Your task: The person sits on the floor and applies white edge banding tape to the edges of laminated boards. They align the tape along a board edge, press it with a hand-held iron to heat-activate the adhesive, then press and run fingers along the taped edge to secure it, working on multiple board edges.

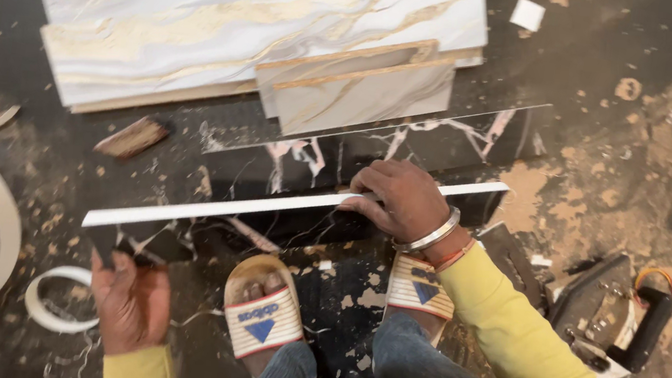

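Right hand point(403, 201) clamps white top edge of black marble-look panel point(303, 178); left hand point(130, 300) grips lower corner; likely stiff, glossy, slippery; hold by edges

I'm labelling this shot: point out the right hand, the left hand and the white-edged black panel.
right hand point(403, 201), head view, back of the hand
left hand point(130, 300), head view, back of the hand
black panel point(205, 207), head view, white top edge

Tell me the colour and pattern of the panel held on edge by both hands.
Black with white marble veining, white edge strip on top; head view shows the panel.
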The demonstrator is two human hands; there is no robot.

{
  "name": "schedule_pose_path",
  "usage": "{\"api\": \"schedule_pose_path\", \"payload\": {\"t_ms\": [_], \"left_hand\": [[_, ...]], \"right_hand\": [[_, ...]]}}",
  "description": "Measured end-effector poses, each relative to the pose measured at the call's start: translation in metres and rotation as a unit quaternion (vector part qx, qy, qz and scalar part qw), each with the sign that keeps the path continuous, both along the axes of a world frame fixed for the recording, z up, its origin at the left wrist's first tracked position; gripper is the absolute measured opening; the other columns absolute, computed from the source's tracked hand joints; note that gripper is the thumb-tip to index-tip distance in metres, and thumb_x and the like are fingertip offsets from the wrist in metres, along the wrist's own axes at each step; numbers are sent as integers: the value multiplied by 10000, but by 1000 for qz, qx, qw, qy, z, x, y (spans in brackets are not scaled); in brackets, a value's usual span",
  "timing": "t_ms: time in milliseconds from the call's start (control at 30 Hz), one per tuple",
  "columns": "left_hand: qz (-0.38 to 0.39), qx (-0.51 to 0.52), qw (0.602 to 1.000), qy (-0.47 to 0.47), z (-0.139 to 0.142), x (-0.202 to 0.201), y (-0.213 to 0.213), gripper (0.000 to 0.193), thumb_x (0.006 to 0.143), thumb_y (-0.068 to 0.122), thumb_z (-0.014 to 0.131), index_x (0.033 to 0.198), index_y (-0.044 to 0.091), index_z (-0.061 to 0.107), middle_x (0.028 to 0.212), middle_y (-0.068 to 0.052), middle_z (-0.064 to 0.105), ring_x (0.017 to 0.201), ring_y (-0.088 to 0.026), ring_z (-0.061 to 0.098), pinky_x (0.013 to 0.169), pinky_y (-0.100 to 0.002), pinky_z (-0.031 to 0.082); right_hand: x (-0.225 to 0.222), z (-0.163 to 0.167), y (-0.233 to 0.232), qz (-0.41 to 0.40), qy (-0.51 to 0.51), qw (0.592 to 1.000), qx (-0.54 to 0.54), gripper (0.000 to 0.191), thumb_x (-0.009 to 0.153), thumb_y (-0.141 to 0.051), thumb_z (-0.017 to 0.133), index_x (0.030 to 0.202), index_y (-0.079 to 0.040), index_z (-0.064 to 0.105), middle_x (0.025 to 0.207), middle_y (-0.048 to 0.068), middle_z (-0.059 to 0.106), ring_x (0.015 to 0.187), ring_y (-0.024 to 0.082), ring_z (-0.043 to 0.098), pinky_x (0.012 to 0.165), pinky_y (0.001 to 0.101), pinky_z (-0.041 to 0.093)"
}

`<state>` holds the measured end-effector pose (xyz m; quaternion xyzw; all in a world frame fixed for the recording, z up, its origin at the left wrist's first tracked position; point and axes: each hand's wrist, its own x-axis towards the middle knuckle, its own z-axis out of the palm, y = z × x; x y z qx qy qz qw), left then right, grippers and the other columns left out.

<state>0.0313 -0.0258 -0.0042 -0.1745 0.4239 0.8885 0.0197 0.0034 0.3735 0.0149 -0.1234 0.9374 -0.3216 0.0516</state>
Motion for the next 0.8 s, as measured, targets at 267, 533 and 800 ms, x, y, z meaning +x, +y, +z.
{"api": "schedule_pose_path", "payload": {"t_ms": [267, 533, 800], "left_hand": [[-7, 25, 999, -38, -20, 8, -9, 565, 1010, 81, 701, 1543, 59, 515, 1412, -85, 642, 1321, -223, 603, 1183, -429, 463], [7, 22, 998, -53, -32, 13, -14, 477, 996, 80, 713, 1449, 57, 565, 1347, -80, 675, 1271, -224, 630, 1160, -429, 481], [6, -27, 998, -58, -35, 0, -10, 432, 1010, 106, 702, 1416, 35, 576, 1288, -75, 686, 1172, -210, 658, 1022, -387, 535]], "right_hand": [[26, -22, 115, -26, -83, 996, -3, 220, 911, -308, 735, 985, -101, 743, 955, 78, 748, 884, 258, 718, 792, 384, 570], [41, -21, 155, -172, -194, 962, -85, 186, 892, -171, 772, 1058, -88, 784, 970, 82, 799, 841, 173, 736, 745, 322, 584], [43, -21, 157, -261, -243, 908, -220, 225, 904, -49, 711, 1126, -68, 740, 1001, 84, 779, 894, 144, 736, 807, 297, 622]]}}
